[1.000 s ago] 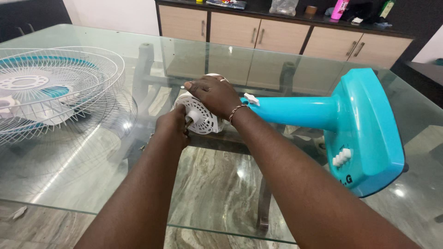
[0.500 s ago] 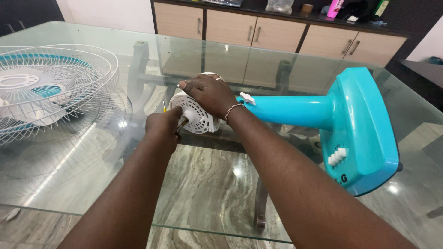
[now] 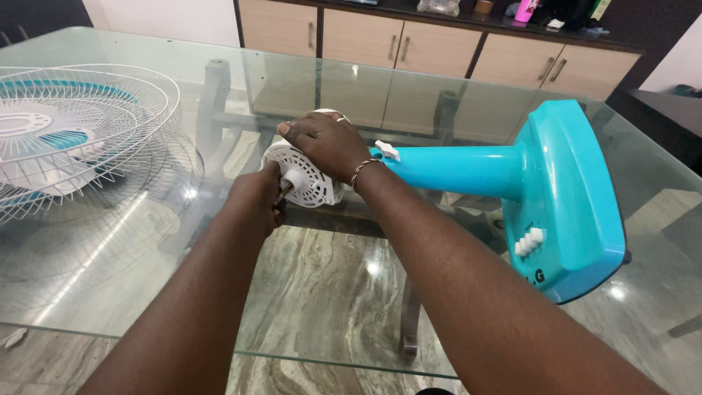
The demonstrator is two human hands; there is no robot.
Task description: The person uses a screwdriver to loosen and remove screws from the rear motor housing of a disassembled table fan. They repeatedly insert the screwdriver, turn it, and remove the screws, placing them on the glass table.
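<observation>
Glass table (image 3: 307,307) with turquoise fan stand (image 3: 512,183) and wire fan guards (image 3: 80,146).

A single head-worn camera is looking down and forward, close over the glass tabletop (image 3: 146,292), facing the wooden cabinets (image 3: 439,47) beyond it.

Two hands are showing: the left hand (image 3: 259,196) and the right hand (image 3: 325,143). One turquoise fan stand (image 3: 512,183) is lying at three o'clock, carrying one white motor (image 3: 311,175). Two wire fan guards (image 3: 80,146) are sitting at nine o'clock. One glass table (image 3: 329,292) is bearing it all. Four cupboard doors (image 3: 439,51) are showing at twelve o'clock.
</observation>
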